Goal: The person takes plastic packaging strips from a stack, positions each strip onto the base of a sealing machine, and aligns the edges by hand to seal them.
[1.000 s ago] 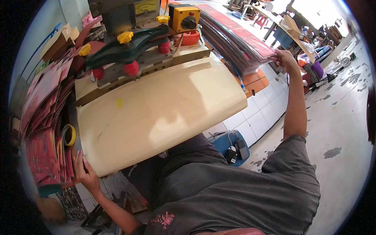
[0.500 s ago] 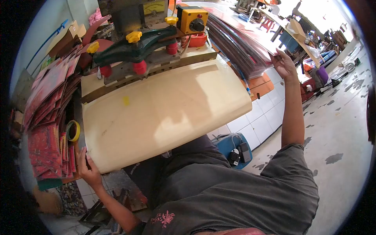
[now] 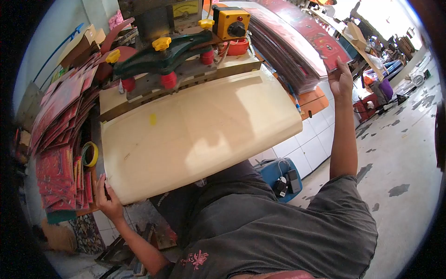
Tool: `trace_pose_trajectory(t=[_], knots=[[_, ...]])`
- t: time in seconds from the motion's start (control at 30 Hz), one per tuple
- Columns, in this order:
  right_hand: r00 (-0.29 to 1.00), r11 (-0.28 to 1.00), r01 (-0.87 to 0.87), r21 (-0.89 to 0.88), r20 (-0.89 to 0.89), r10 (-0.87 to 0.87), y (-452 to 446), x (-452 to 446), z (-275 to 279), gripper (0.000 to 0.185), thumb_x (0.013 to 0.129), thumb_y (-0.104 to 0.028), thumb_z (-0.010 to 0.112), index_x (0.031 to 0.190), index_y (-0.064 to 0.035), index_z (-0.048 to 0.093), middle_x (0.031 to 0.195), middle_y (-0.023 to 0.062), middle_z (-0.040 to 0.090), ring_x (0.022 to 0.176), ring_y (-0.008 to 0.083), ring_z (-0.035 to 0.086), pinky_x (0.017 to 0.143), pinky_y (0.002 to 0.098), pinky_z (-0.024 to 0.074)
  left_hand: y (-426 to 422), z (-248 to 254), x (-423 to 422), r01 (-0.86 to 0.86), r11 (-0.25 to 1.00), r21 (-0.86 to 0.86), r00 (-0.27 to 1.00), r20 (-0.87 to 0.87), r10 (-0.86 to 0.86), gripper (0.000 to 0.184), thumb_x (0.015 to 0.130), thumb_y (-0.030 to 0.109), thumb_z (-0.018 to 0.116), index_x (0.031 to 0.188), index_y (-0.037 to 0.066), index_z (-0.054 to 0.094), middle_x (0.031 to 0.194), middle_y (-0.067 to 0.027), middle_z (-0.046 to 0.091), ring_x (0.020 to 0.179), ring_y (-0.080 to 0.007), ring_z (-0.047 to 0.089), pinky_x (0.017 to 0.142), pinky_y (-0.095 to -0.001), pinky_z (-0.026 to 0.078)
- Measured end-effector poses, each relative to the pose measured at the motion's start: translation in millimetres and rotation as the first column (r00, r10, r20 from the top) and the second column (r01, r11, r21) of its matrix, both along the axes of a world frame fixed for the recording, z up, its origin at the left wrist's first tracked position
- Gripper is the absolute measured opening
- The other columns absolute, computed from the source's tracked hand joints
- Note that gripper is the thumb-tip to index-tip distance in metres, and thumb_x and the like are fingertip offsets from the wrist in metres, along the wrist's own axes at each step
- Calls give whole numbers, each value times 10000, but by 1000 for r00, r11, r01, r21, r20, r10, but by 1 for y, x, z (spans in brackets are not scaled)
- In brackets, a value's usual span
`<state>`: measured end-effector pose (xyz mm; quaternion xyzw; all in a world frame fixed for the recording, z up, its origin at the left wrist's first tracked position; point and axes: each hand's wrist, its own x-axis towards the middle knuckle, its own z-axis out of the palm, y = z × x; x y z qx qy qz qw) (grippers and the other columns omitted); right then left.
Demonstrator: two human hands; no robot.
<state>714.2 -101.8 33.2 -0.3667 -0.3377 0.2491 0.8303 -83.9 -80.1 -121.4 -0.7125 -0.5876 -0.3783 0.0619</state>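
My right hand (image 3: 341, 80) pinches the near edge of a red printed sheet (image 3: 329, 46), lifted and bowed above a tall stack of sheets (image 3: 283, 51) at the right. My left hand (image 3: 109, 200) is at the near left corner of a wide cream-coloured sheet (image 3: 200, 135), its thumb and fingers closed about the edge. That sheet lies before a machine with a dark green clamp bar (image 3: 162, 58), yellow knobs and red feet. Its near edge curves down over my lap.
Left of the machine stand piles of red printed pieces (image 3: 58, 174) and a yellow tape roll (image 3: 89, 154). A yellow control box (image 3: 231, 23) with a black knob sits at the machine's right. A blue stool (image 3: 293, 188) carrying black adapters stands beside my leg.
My right hand has moved slightly right, and the red sheet has come up off the stack, its printed face now showing. My left hand stays at the cream sheet's corner.
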Motion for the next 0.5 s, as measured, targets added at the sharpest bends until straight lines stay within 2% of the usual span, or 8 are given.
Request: trace_pose_trajectory(t=[0.1,0.2,0.23,0.3,0.33,0.4,0.43,0.5], knots=[[998,998,55,41,-25,-54,-20,2,-6,329,1050,-97,589,1360,8,551,1364,149,636,1247,296,637,1073,454,544,-1,1,2,-13,1000,6,1000,-6,13,324,1050,130,520,1275,-4,710,1289,-173,721,1264,-362,646,1158,-507,434],[979,991,49,127,-201,-22,-48,-2,-17,382,1071,-158,583,1409,12,534,1372,161,649,1208,301,666,1086,474,538,-1,2,4,-14,1000,8,1000,-2,14,321,1049,123,517,1271,-2,712,1290,-172,721,1264,-360,647,1156,-507,436],[979,990,50,129,-200,-23,-59,5,-27,382,1071,-158,583,1409,12,534,1372,161,649,1208,301,666,1086,474,538,-1,2,3,-13,1000,10,1000,0,13,321,1049,123,517,1271,-2,712,1290,-172,721,1264,-360,647,1156,-507,436],[944,974,-4,228,-321,79,-81,32,-64,386,1068,-188,594,1391,20,548,1347,169,662,1181,294,678,1035,435,568,-1,1,2,-11,1000,17,1000,-15,11,324,1048,126,519,1277,-2,710,1293,-173,720,1262,-356,649,1157,-504,436],[944,973,-3,229,-321,79,-88,31,-77,386,1068,-188,594,1391,20,548,1347,169,662,1181,294,678,1035,435,568,-1,2,3,-10,1000,18,1000,-15,11,324,1048,126,519,1277,-2,710,1293,-173,720,1262,-356,649,1157,-504,436],[880,975,71,213,-474,40,-103,25,-103,341,1059,-206,605,1316,18,591,1260,165,688,1095,271,692,965,382,591,-3,3,6,-13,1000,0,1000,24,13,328,1047,128,523,1286,-1,707,1296,-174,719,1261,-351,652,1159,-503,433],[879,974,71,215,-476,41,-108,27,-121,341,1059,-206,605,1316,18,591,1260,165,688,1095,271,692,965,382,591,-3,4,7,-14,1000,2,1000,22,14,328,1047,128,523,1286,-1,707,1296,-174,719,1261,-351,652,1159,-503,433],[883,961,-16,276,-447,143,-118,33,-151,283,1058,-202,607,1237,15,640,1155,147,727,963,245,706,848,338,612,-4,6,8,-22,1000,-21,999,46,23,331,1047,134,528,1293,1,705,1294,-177,720,1261,-348,653,1164,-501,429]])
